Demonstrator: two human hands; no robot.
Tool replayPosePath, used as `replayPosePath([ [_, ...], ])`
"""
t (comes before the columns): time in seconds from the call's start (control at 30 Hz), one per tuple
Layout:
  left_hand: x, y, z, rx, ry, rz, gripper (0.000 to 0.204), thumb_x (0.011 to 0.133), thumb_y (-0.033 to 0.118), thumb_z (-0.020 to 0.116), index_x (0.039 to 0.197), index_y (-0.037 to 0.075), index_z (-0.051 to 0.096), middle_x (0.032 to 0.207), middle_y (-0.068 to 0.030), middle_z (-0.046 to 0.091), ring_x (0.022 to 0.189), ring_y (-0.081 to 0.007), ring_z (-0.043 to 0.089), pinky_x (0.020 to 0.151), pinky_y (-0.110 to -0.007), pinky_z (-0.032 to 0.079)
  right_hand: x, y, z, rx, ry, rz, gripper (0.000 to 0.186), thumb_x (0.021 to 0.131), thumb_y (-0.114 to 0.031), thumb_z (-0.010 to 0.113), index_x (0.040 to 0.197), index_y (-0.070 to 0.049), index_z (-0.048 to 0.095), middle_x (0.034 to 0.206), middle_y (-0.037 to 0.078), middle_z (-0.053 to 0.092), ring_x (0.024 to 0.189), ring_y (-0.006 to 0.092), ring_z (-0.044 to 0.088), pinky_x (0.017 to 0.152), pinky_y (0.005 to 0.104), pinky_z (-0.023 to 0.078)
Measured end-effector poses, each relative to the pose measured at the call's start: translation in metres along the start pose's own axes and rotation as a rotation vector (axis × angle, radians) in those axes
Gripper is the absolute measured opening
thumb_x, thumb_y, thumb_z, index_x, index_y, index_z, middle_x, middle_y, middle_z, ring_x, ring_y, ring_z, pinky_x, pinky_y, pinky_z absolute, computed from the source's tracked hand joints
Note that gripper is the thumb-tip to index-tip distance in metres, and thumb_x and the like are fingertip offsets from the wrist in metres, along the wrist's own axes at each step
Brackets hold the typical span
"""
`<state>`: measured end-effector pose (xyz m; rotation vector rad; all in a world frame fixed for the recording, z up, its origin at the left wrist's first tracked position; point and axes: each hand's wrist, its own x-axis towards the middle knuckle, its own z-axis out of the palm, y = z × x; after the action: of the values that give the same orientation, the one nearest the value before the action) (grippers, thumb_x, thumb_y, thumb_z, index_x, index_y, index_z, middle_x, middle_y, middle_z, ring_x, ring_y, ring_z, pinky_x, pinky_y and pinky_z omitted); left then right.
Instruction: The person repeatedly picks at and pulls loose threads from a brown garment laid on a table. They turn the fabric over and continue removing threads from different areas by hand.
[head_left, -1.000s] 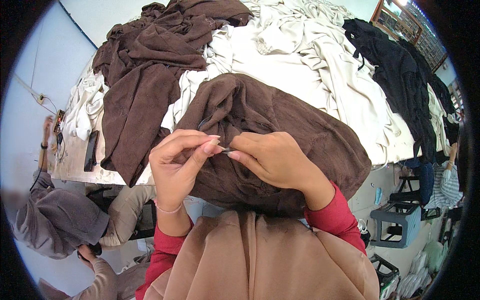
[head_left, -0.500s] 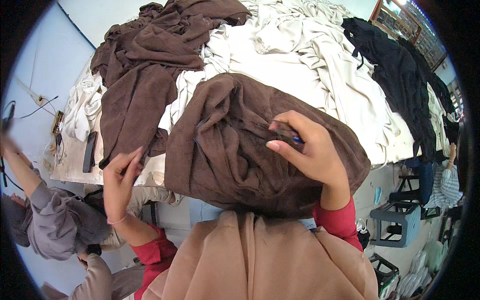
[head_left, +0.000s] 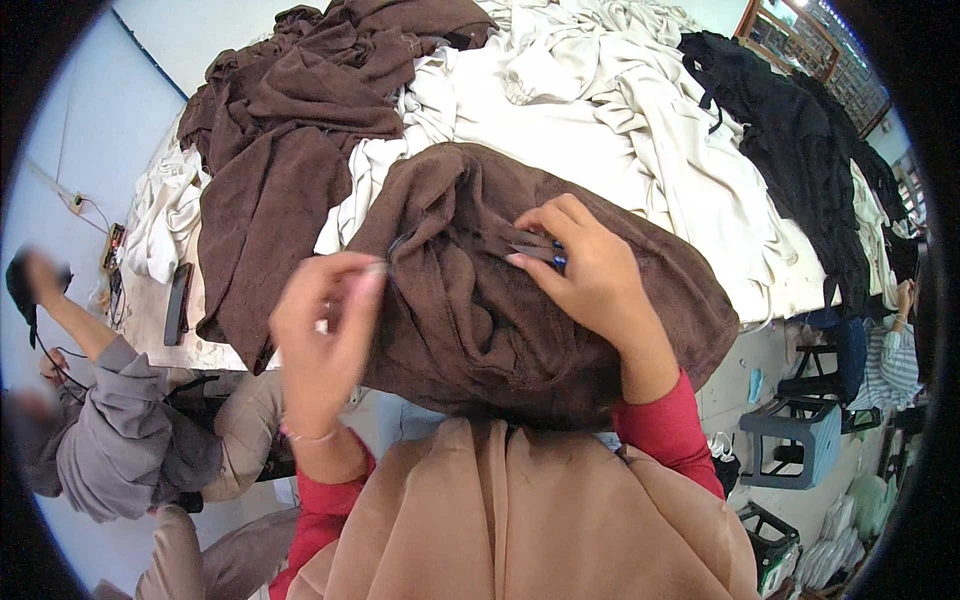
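- Your right hand (head_left: 590, 280) is pressing a small blue-handled tool (head_left: 540, 250), pinched in its fingers, onto the brown garment (head_left: 480, 320) at frame centre.
- Your left hand (head_left: 320, 340) is pinching that garment's edge.
- No containers are holding anything nearby.

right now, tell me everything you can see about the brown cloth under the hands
The brown cloth is dark brown with a soft, towel-like nap, bunched into a rounded mound with deep folds. It lies at the near edge of the table, on a spread of cream cloth, and its near edge hangs toward the person. The right hand rests on top of it, holding a small dark tool with a blue tip. The left hand pinches at a fold on its left side.
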<state>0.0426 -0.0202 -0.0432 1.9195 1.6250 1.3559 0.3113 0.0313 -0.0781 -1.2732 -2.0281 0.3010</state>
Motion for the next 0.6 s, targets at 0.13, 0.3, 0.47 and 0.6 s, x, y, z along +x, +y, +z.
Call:
replayPosePath([
  [0.13,0.014,0.020,0.043,0.250,-0.054,0.115,0.020,0.087,0.013,0.079,0.094,0.002,0.064,0.079,-0.0077,0.059,0.064,-0.0177,0.059,0.060,-0.031,0.047,0.011,0.007,0.020,-0.108,-0.097,0.086,0.030,0.083,-0.016,0.073,0.111,-0.015,0.063,0.100,0.010,0.066,0.092,0.0356,0.068,0.075,0.0472,0.054],
  [0.3,0.014,-0.006,0.033,0.182,-0.292,-0.074,0.023,0.081,0.004,0.078,0.097,0.001,0.061,0.086,-0.0090,0.062,0.068,-0.0187,0.060,0.064,-0.031,0.050,0.004,0.024,-0.016,0.058,0.193,0.097,0.022,0.083,-0.005,0.067,0.105,-0.007,0.069,0.099,0.012,0.068,0.092,0.0348,0.068,0.083,0.0425,0.055],
  [0.47,-0.006,-0.040,0.011,-0.044,-0.067,0.058,0.024,0.079,-0.007,0.073,0.099,0.000,0.063,0.092,-0.0072,0.063,0.075,-0.0144,0.059,0.070,-0.028,0.051,-0.038,0.043,-0.065,0.381,0.411,0.154,0.031,0.079,0.009,0.067,0.109,-0.001,0.067,0.102,0.006,0.068,0.093,0.0168,0.061,0.084,0.0302,0.050],
  [0.6,-0.019,-0.053,0.015,-0.011,-0.058,0.217,0.027,0.076,-0.009,0.074,0.099,0.001,0.065,0.096,-0.0089,0.064,0.078,-0.0168,0.060,0.075,-0.028,0.051,-0.057,0.053,-0.054,0.194,0.220,0.146,0.034,0.080,0.006,0.071,0.111,-0.005,0.066,0.100,0.008,0.065,0.089,0.0206,0.062,0.081,0.0299,0.050],
])
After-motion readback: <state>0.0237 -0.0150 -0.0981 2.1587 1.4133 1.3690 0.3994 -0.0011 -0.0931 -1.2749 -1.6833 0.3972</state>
